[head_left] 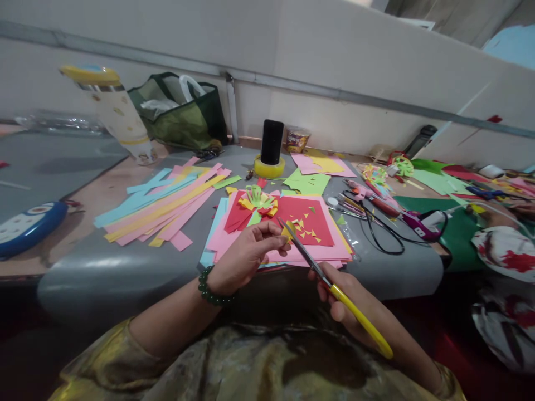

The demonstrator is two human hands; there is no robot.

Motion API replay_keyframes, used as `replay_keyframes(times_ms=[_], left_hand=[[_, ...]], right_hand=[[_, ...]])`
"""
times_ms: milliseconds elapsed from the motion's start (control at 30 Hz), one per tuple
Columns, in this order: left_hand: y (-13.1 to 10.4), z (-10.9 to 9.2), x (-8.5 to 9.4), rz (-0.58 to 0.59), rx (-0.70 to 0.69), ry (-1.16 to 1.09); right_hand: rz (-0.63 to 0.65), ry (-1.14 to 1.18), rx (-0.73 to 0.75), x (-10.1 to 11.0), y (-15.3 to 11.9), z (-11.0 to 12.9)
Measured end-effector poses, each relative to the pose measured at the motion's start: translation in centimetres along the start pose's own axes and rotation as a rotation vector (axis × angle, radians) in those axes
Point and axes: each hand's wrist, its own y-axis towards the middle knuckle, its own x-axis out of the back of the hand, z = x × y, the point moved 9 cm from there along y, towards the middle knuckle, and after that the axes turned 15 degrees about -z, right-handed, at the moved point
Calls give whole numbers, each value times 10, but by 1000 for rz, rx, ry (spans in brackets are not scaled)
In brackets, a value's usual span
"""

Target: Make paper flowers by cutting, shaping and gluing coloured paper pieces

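Left grip (251,248): thumb and fingers pinched on a small folded-looking yellow paper piece (286,231), held just above the near-left part of a red sheet (326,225). Right grip (349,289): closed round the scissors (363,320), yellow handle towards me, blades pointing far and left, their tips at the yellow piece. Step in hand, as I judge it: snipping small bits off that piece. Cannot tell how far the blades stand parted. A further snip would call for a steady pinch, fingertips clear of the blades, and a slight turn of the paper to meet the edge. Little yellow scraps (301,224), many of them triangular, lie on the red sheet to the right of the blades. Red sheet rests on a stack of pink sheets (217,239) on the grey-covered bench (125,262). Looped paper flower (259,203), green, yellow and red, just beyond my left grip; long pink, yellow and blue strips (167,209) fanned out to the left. Writing: the paper cup (297,139) at the far side has pale lettering on a dark band, too small to read. Tumbler (117,114), far left: small printed figures, no brand I can make out. Phone (272,142), upright at the yellow tape roll (270,168): dark face, no text seen.
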Motion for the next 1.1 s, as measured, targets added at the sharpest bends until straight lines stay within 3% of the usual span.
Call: replay_keyframes(times_ms=[500,667,833,1100], left_hand=[[1,2,-1,-5,22,-34],[3,-1,6,-11,11,18],[7,-1,10,25,69,128],[10,3,6,67,76,189]], right_hand=[[-60,-72,30,3,3,2],[-69,-116,123,16,-4,18],[-65,-185,116,31,-12,19],[-66,-263,159,24,-9,26]])
